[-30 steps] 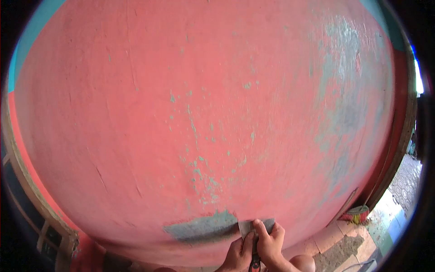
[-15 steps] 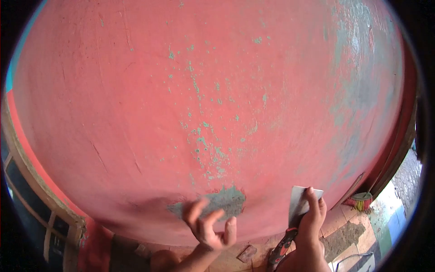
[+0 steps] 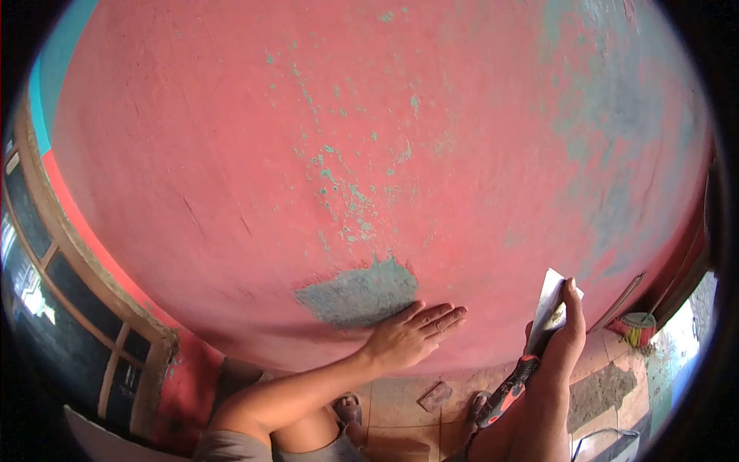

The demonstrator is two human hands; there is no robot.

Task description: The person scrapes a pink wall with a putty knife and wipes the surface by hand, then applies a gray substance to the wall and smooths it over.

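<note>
Left hand (image 3: 412, 333) flat on big red painted wall (image 3: 192, 138), fingers stretched out and open, holding nothing. Fingertips lie just right of grey-green scraped patch (image 3: 360, 294) where red paint is gone. Right hand (image 3: 560, 339) closed around flat metal scraper with red and black handle (image 3: 531, 350). Scraper blade points up, off wall, well apart from patch. Small green chips dot wall above patch. Wooden window frame (image 3: 77, 254) at left edge. Tiled floor (image 3: 600, 385) low at right.
</note>
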